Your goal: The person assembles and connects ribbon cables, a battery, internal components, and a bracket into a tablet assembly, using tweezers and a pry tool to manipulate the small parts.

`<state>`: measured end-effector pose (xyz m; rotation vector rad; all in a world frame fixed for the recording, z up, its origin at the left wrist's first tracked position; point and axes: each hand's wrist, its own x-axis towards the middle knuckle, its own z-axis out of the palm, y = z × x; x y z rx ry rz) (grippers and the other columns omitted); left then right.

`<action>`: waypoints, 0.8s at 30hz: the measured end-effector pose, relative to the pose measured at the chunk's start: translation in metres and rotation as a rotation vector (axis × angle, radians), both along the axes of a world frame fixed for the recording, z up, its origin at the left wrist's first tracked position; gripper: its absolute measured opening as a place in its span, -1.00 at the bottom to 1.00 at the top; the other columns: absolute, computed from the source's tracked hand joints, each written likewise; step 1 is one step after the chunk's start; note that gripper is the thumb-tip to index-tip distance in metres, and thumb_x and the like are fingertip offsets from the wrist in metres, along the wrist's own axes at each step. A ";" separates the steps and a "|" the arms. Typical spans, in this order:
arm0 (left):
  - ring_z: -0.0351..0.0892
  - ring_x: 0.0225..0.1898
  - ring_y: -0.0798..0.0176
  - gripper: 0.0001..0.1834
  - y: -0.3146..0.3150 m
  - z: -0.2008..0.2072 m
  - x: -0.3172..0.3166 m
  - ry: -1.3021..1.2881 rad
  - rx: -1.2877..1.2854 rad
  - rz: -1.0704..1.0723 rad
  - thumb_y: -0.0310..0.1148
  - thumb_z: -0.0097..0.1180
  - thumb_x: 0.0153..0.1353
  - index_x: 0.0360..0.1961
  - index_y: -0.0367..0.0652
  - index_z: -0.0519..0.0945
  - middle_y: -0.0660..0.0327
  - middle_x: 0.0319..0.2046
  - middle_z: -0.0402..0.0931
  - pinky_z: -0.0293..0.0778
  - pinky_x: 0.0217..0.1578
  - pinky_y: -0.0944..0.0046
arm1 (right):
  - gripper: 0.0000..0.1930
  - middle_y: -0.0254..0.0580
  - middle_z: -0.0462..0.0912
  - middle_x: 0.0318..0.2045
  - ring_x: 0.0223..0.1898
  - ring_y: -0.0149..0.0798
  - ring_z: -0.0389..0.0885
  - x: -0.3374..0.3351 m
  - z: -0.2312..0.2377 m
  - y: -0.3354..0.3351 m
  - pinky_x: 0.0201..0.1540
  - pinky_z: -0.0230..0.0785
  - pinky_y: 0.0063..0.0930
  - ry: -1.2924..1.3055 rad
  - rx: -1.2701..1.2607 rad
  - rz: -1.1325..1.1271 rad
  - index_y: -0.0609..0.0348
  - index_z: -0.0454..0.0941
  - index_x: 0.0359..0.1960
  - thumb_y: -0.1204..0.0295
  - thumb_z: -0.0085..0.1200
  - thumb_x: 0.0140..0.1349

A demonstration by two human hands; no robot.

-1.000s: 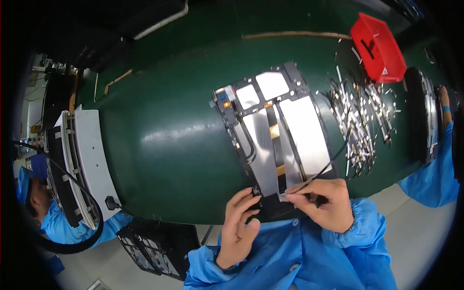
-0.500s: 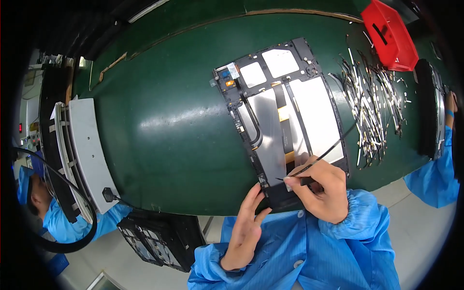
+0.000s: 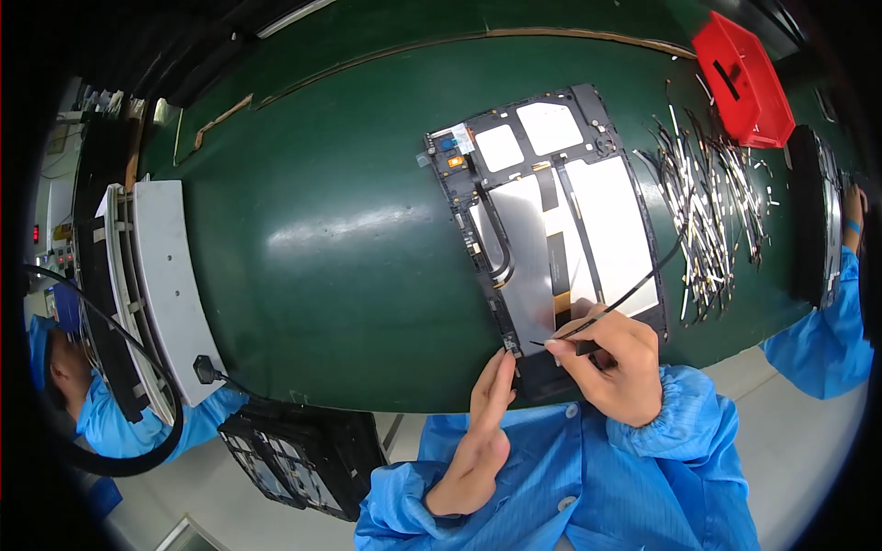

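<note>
An opened tablet-like device (image 3: 524, 285) lies tilted on the green table, its black frame around silver and white panels. My right hand (image 3: 611, 363) is closed over its near end, pinching a thin black cable (image 3: 634, 285) that arcs up to the right. A dark pointed tip shows at the fingertips, perhaps tweezers; the rest is hidden in the hand. Fingers stretched out, my left hand (image 3: 482, 432) touches the device's near left corner and holds nothing. A black curved cable (image 3: 501, 243) runs along the device's left side.
Right of the device lies a loose pile of thin black-and-white cables (image 3: 707, 220), with a red bin (image 3: 744, 83) behind. Stacked dark panels (image 3: 813, 211) stand at the far right. A grey curved unit (image 3: 165, 285) is at the left; more devices (image 3: 299, 459) sit below the table edge. Co-workers flank both sides.
The device sits slightly farther right and lower in view. My left hand's fingers have drawn together and straightened against its corner. My right hand keeps its pinch on the cable.
</note>
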<state>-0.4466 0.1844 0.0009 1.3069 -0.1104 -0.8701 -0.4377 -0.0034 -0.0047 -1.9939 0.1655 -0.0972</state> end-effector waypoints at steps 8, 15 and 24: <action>-0.17 0.36 0.12 -0.43 0.009 -0.007 0.006 0.338 -0.242 0.157 -0.01 -0.37 0.36 0.15 -0.25 0.34 0.05 0.37 -0.25 -0.21 0.29 0.11 | -0.88 -0.13 0.50 -0.57 -0.61 -0.18 0.50 -0.001 0.000 0.002 -0.59 0.35 -0.43 0.014 -0.034 -0.008 0.31 0.54 -0.48 0.62 0.23 -0.07; -0.04 0.31 0.08 -0.80 0.003 -0.005 0.009 -0.110 0.023 0.169 -0.51 0.03 0.19 -0.14 -0.18 0.46 -0.01 0.31 -0.08 -0.11 0.26 0.12 | -0.85 -0.16 0.45 -0.48 -0.46 -0.12 0.48 0.007 0.003 0.009 -0.46 0.37 -0.30 -0.007 -0.166 0.142 0.27 0.49 -0.45 0.58 0.20 -0.09; 0.31 0.10 0.23 -0.82 -0.016 -0.027 0.041 -0.387 0.135 0.284 -0.65 -0.07 0.20 -0.16 -0.27 0.41 0.06 0.16 0.15 0.34 0.07 0.26 | -0.82 -0.11 0.45 -0.44 -0.40 -0.05 0.50 0.007 0.003 0.013 -0.38 0.41 -0.28 0.013 -0.206 0.072 0.30 0.48 -0.41 0.61 0.18 -0.10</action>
